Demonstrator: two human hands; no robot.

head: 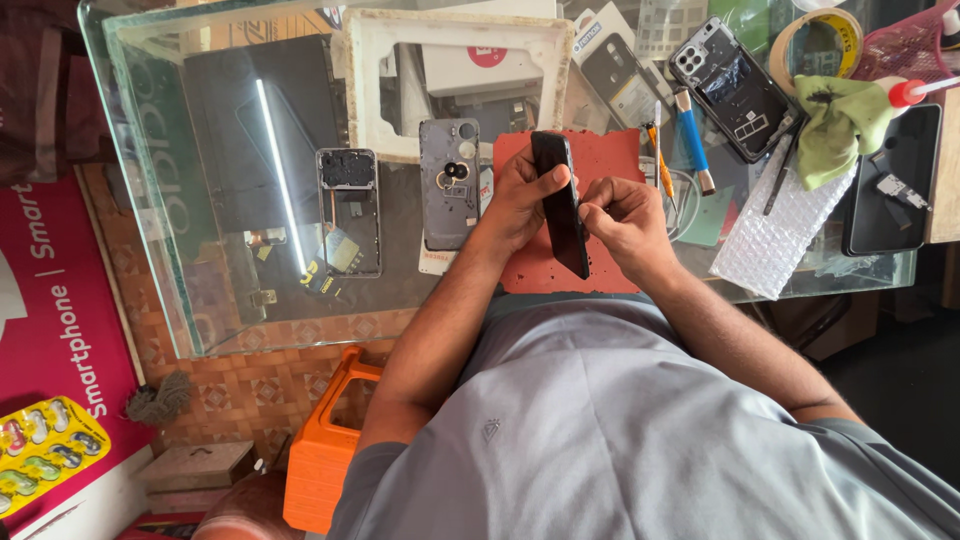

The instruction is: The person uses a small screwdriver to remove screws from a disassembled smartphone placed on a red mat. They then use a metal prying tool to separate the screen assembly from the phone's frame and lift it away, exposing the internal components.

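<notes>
A black smartphone (562, 203) is held on edge above a red work mat (610, 155) on a glass table (150, 130). My left hand (520, 195) grips it from the left, thumb over its upper part. My right hand (622, 222) presses against the phone's right side with fingers curled; whether they pinch a small tool is hidden. A grey phone back cover (449, 183) with camera holes lies just left of the mat. Further left lies an opened phone frame (349, 210).
Right of the mat lie a blue-handled tool (693, 142), an orange-tipped tool (660, 160), another opened phone (733, 85), bubble wrap (775, 235), a green cloth (840, 120), a tape roll (822, 35) and a black device (893, 185). An orange box (325, 450) stands below the table.
</notes>
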